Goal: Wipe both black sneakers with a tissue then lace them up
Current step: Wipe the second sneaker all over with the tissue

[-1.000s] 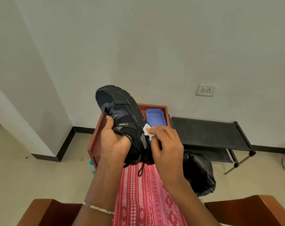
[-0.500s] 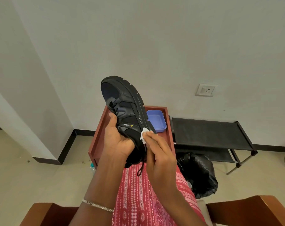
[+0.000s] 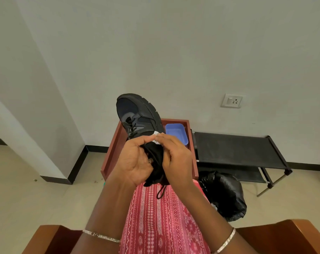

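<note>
My left hand (image 3: 135, 162) sits just left of centre, palm turned to me, fingers curled round the heel end of the black sneaker (image 3: 139, 116). The sneaker rises from that grip toward the upper middle of the frame. Its long axis is near vertical and leans slightly left, with the toe on top and the sole facing right. A lace end (image 3: 161, 192) dangles below. The tissue (image 3: 156, 133) shows white at the shoe's right side, pinched in the fingertips of my right hand (image 3: 175, 156). That hand is nearer the sole edge, so I judge the wipe should run upward toward the toe.
</note>
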Demonstrator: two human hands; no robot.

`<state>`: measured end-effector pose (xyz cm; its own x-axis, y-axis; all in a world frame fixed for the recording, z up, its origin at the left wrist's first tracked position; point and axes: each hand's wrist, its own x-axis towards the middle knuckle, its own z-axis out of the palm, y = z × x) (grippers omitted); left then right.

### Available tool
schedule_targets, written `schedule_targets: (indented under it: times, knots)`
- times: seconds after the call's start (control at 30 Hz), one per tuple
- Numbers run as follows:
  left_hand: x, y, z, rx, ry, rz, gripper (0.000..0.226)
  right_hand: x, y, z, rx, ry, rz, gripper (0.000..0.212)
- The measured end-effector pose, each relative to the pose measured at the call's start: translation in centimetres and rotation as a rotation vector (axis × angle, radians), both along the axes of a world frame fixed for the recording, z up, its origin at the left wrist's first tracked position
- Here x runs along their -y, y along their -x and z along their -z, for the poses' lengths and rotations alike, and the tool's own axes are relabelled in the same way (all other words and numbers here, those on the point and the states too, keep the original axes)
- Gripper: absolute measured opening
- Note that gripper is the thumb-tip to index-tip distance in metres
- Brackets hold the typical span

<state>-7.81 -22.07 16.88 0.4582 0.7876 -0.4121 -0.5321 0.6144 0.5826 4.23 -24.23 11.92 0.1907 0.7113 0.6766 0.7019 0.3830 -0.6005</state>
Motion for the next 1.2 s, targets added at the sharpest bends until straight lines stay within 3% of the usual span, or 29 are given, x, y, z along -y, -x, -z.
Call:
schedule_targets:
  times: [0.23,0.47,0.73,0.83,0.9,1.07,1.2]
  knots:
    - [-0.5,0.1,-0.2,-0.152,-0.124,0.074,0.048,-1.1,-1.7,-2.1,0.063,0.029,0.018,0.037]
    - [-0.7,-0.3,-0.8,-0.175,-0.162,-0.014,0.038,3.3,-4.6,-6.0,-0.342,0.101,0.131,0.038]
    - [-1.5,-0.6,-0.5,-0.207,-0.148,-0.194,0.037,7.4,-5.0,-2.0,-0.813,0.915,-0.129,0.047]
    - [-1.1,-1.0,-0.5,-0.218,-0.146,-0.203,0.05,6.2,-4.3,-1.0,-1.034,1.111,-0.356,0.055]
    - [-0.7,-1.1,-0.7,-0.235,-0.139,-0.209,0.057,5.5,-3.7,-1.0,-1.094,1.158,-0.46,0.045]
    - [-0.6,-0.9,-0.6,-0.272,-0.108,-0.313,0.077,4.3,-5.9,-3.3,-0.806,1.082,-0.435,0.022]
    - [-0.4,-0.7,-0.4,-0.319,-0.113,-0.292,0.099,1.3,-8.3,-7.9,-0.623,0.703,-0.184,0.013]
